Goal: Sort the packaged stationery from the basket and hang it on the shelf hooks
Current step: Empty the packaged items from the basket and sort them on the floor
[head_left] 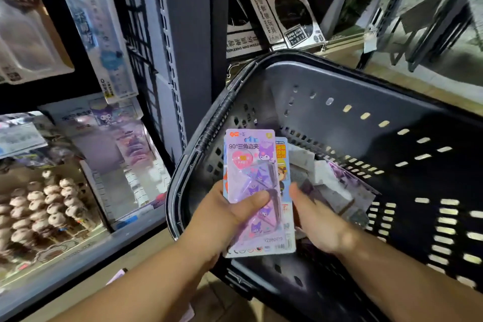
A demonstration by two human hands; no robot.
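My left hand (230,213) grips a small stack of stationery packs above the near corner of a black plastic basket (326,86). The front pack is a purple corner-clip pack (251,165) with a cartoon figure; my thumb lies across its face. Behind it shows a blue and yellow pack (283,162). My right hand (317,219) reaches into the basket just right of the stack, its fingers down among several loose packs (337,185) on the basket floor; its fingertips are hidden. On the left, hanging packs (94,26) fill the shelf hooks.
A slotted grey shelf upright (170,60) stands between the hanging goods and the basket. Low on the left sits a clear box of small brown-and-white figures (44,204). Boxed puzzles (285,15) stand on a shelf behind the basket. A wooden floor lies below.
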